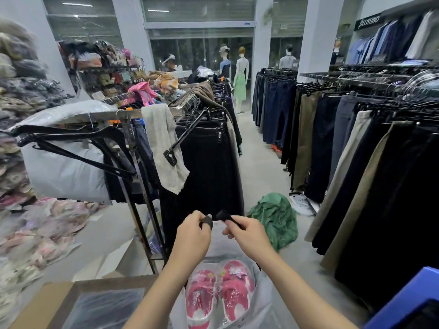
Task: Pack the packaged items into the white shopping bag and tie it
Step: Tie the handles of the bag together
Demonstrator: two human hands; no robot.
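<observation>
The white shopping bag [262, 302] hangs open below my hands at the bottom centre. Inside it lies a pair of pink shoes [219, 293] wrapped in clear plastic. My left hand [193, 236] pinches one black strap end [206, 220] of the bag. My right hand [247, 233] pinches the other black strap end [225, 216]. The two strap ends are held a little apart, above the bag's mouth.
A clothes rack with black trousers [209, 162] stands straight ahead, more trouser racks [356, 150] line the right side. A green cloth [275, 217] lies on the aisle floor. A cardboard box [78, 302] sits lower left, a blue box [408, 302] lower right. Piles of packaged goods [35, 229] fill the left.
</observation>
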